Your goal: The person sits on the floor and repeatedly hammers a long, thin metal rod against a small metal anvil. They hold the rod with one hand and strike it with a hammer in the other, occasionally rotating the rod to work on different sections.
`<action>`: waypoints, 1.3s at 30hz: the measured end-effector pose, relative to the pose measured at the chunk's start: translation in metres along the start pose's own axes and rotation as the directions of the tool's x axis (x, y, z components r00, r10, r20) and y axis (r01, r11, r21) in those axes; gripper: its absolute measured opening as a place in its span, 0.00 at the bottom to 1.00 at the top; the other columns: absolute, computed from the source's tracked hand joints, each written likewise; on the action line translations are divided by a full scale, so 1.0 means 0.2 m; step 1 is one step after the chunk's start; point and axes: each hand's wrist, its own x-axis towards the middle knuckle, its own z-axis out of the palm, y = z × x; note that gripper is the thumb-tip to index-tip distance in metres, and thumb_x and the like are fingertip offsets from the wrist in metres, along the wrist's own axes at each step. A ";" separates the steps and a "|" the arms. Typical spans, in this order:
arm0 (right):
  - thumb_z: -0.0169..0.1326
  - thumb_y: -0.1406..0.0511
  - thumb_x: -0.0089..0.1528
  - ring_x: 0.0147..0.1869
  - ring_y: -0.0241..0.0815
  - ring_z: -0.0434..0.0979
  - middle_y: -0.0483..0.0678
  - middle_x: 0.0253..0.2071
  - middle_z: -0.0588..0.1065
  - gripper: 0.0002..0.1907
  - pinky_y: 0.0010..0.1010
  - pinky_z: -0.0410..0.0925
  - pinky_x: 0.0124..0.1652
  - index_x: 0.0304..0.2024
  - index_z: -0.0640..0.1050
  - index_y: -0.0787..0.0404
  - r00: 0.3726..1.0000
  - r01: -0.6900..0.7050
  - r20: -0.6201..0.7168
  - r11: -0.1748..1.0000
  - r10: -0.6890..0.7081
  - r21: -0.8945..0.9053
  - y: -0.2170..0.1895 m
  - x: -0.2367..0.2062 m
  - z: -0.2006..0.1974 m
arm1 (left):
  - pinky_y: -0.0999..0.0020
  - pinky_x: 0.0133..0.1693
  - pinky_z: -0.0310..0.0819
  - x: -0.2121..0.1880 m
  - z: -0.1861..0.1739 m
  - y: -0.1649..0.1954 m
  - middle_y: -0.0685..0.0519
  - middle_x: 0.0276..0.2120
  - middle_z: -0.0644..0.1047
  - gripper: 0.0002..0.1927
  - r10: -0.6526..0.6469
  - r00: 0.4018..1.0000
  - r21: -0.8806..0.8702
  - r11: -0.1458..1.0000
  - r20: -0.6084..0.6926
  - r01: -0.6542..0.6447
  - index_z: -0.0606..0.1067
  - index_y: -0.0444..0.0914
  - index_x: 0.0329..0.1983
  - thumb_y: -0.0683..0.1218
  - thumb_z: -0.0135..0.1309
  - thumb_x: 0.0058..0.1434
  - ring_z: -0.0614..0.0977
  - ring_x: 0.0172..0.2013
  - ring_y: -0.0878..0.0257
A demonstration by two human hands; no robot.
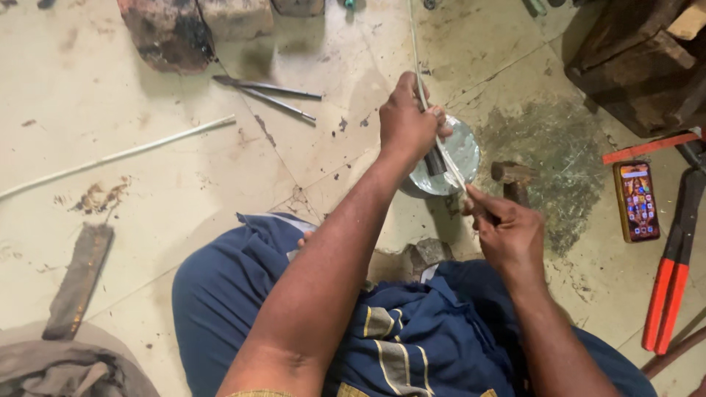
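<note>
A seated person's left hand [406,121] is closed around a thin pale metal rod [426,95], which runs from the top edge of the view down over a shiny round anvil block [450,158]. The right hand [507,231] is closed too, pinching the rod's lower end just beside the block. A short dark tool [435,162], perhaps a punch, stands under the left hand on the block's face; whether that hand grips it cannot be told.

Judged from this view, the work goes best with the rod kept pressed flat on the block and both grips firm, so it cannot spring or roll.

Around them: a hammer [512,176] lies just right of the block, a smartphone [637,201] farther right, and red-handled cutters [671,279] beyond it. 2 thin steel rods [268,92] and a long white rod [118,156] lie on the tiled floor to the left, well apart. The person's blue cloth wrap [412,331] crowds the block's near side.
</note>
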 end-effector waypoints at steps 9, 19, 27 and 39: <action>0.62 0.68 0.64 0.31 0.29 0.81 0.47 0.36 0.84 0.13 0.23 0.74 0.32 0.52 0.83 0.56 0.995 0.091 -0.040 0.994 -0.089 0.054 -0.07 0.00 0.07 | 0.66 0.19 0.83 0.07 -0.03 0.00 0.47 0.26 0.79 0.11 -0.090 0.995 0.012 0.996 0.035 0.089 0.63 0.35 0.37 0.32 0.53 0.60 0.87 0.22 0.59; 0.61 0.68 0.64 0.31 0.30 0.81 0.48 0.36 0.84 0.14 0.23 0.74 0.31 0.53 0.83 0.59 0.997 0.081 -0.026 0.993 -0.078 0.090 -0.10 -0.01 0.09 | 0.66 0.23 0.83 0.14 -0.03 -0.07 0.46 0.31 0.76 0.10 -0.081 0.990 0.010 0.997 0.111 0.081 0.64 0.34 0.41 0.32 0.51 0.61 0.85 0.26 0.62; 0.62 0.65 0.63 0.46 0.40 0.81 0.52 0.49 0.81 0.16 0.30 0.75 0.42 0.54 0.84 0.54 0.998 -0.036 0.052 0.999 0.036 -0.016 -0.01 -0.02 0.06 | 0.65 0.25 0.84 0.14 -0.02 -0.07 0.45 0.35 0.75 0.12 -0.101 0.982 0.016 0.995 0.159 0.099 0.65 0.34 0.48 0.32 0.50 0.63 0.85 0.28 0.60; 0.58 0.68 0.64 0.36 0.48 0.75 0.56 0.41 0.77 0.37 0.41 0.70 0.35 0.76 0.66 0.52 0.957 -0.275 -0.053 0.949 0.286 0.152 0.60 -0.08 -0.13 | 0.62 0.26 0.85 0.12 -0.04 -0.08 0.47 0.28 0.77 0.13 -0.113 0.979 -0.097 0.987 0.167 0.131 0.63 0.35 0.42 0.30 0.51 0.60 0.84 0.26 0.62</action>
